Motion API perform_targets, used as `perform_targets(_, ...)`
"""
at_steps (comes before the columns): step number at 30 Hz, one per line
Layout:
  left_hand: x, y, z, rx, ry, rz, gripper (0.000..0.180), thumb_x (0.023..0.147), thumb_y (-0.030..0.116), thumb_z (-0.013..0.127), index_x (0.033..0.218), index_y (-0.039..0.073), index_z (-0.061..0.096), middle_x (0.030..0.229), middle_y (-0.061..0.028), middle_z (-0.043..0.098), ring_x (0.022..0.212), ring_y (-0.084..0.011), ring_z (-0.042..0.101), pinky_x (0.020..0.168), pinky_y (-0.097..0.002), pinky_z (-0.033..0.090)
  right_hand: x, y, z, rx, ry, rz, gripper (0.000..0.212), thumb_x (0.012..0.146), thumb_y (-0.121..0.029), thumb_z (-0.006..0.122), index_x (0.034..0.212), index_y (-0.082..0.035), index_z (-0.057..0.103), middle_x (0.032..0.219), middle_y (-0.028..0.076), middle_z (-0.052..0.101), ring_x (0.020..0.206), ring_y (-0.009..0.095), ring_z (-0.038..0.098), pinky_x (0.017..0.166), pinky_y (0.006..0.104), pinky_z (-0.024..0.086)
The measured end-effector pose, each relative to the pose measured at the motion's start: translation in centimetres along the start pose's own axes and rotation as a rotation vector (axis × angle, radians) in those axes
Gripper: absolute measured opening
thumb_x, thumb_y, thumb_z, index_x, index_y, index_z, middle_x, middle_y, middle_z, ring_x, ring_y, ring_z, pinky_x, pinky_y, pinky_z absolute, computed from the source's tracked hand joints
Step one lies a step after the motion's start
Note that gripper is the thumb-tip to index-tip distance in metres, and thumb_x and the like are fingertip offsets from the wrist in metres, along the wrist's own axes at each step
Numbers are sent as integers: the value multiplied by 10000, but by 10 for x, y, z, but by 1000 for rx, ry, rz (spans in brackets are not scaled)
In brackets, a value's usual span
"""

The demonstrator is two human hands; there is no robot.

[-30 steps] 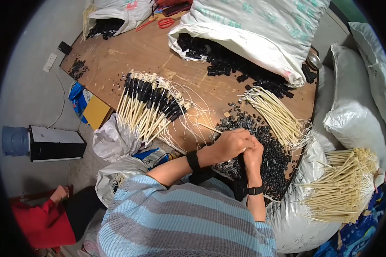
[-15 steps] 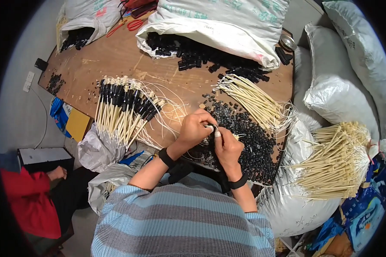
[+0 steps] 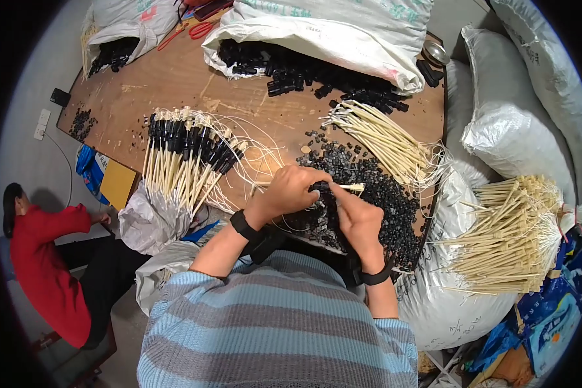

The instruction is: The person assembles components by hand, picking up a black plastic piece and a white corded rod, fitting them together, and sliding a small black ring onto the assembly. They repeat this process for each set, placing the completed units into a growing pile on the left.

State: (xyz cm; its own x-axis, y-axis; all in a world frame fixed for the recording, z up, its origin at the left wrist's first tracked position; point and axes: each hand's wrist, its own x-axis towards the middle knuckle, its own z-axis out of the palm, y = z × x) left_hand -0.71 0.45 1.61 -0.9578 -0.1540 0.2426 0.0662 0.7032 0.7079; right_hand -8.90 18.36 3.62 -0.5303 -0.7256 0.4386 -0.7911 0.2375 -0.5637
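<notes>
Just above the near edge of the table my two hands meet. My left hand [image 3: 294,189] is closed round a thin cream sleeved cable [image 3: 352,187], whose pale connector end sticks out to the right. A small black plastic piece [image 3: 319,185] sits on it between the hands. My right hand [image 3: 360,218] is closed too, its fingertips pressed at that black piece; the exact grip is partly hidden. Below and right of the hands spreads a pile of small black clips [image 3: 391,223]. A bundle of cream cables [image 3: 385,142] lies beyond them.
Cables with black housings [image 3: 187,152] lie in a row at left. Sacks spilling black housings [image 3: 323,39] stand at the back, near red scissors [image 3: 202,29]. More cables [image 3: 504,239] rest on a white sack at right. A person in red [image 3: 52,271] sits at left.
My right hand has shifted slightly right, and the cable now shows crosswise between the hands. The person in red has leaned so the head and an arm come into view.
</notes>
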Motion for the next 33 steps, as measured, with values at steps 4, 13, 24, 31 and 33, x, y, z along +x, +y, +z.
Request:
perform_targets(4,-6,8,-4,-21,-40,-162,344,660,63,633,994,131,684,825,-101,685,719,-302,646,645,-401,518,0,-2,-1,-196,-135,-88,387,763,5,659,1128,-124,672,586,62,499,477,185,516,480,286,421)
perform_targets(13,-27,14,-15,404,186,133,201,684,104,633,885,97,631,645,-52,555,596,-237,618,474,-359,440,30,-16,26,544,-285,585,197,773,-52,750,878,-20,587,582,-74,391,546,17,336,487,209,282)
perform_targets(24,-95,-61,-180,629,763,-235,260,627,72,605,883,55,650,974,-79,660,1033,-285,574,968,-453,367,96,-47,60,172,91,-14,184,849,-4,634,1032,0,657,865,77,671,686,155,594,578,259,454)
perform_targets(31,-136,-186,-223,753,904,-598,329,722,143,608,1025,30,664,1168,-110,626,1141,-317,526,1046,-477,312,65,-96,149,154,-561,194,804,763,-267,759,1428,-45,366,758,71,680,590,192,605,573,321,481)
perform_targets(33,-149,-218,-228,116,711,-839,427,800,104,542,1218,26,582,1274,-145,578,1188,-326,512,1048,-392,339,67,-103,161,320,-672,447,904,779,-248,747,1471,13,227,720,64,667,575,139,586,548,289,467)
